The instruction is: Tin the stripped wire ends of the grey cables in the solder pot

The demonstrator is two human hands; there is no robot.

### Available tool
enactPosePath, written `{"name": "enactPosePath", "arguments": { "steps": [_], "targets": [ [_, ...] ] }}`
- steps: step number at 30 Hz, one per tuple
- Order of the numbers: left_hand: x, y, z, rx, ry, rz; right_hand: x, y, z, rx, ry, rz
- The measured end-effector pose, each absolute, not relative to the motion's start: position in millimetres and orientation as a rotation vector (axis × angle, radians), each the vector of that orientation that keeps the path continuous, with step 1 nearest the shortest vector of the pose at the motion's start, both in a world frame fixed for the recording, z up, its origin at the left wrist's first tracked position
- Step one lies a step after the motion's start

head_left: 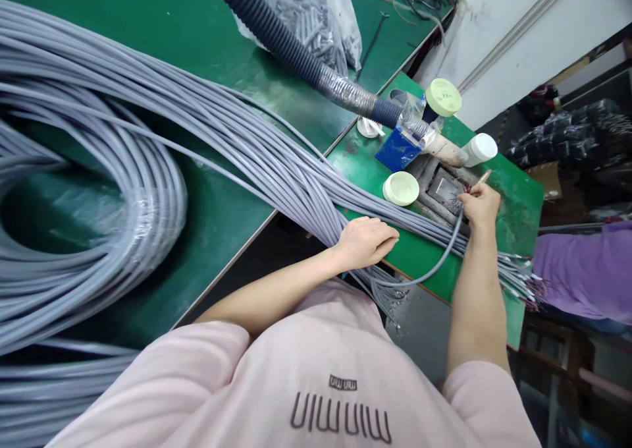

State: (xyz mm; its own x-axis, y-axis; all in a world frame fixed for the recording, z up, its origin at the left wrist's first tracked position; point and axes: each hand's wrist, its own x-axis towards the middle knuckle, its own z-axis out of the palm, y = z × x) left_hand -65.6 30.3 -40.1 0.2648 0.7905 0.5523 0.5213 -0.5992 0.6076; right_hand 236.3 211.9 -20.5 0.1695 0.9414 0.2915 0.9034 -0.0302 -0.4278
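Note:
My right hand [478,204] is closed round the end of a grey cable [439,263], beside a small square metal pot [447,188] with a shiny surface. A thin light-coloured stick [485,176] also shows at its fingertips. The held cable curves down and back toward my left hand. My left hand [366,240] rests palm down over the thick bundle of grey cables [296,191], its fingers bent together; what lies under them is hidden. Cable ends with thin coloured wires [523,283] lie right of my right forearm.
A black ribbed hose [271,29] reaches over the pot. Around it stand an open pale-green tub [401,188], a green-lidded jar [443,97] and a white jar [481,149]. Coiled cables [148,224] fill the left. A plastic bag [316,20] lies behind. A person in purple [587,270] is at right.

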Motion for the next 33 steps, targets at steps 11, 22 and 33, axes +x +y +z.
{"name": "enactPosePath", "arguments": {
  "steps": [11,22,33],
  "targets": [
    [-65.6,30.5,-39.2,2.25,1.19,1.279,237.4,216.2,-24.6,-1.941,-1.748,0.089],
    [-65.2,29.8,-39.3,2.275,1.212,1.281,239.4,217.8,-26.1,-1.951,-1.782,0.046],
    [-65.2,30.3,-40.0,2.272,1.213,1.263,236.3,217.2,-24.3,-1.948,-1.775,0.063]
  ]
}}
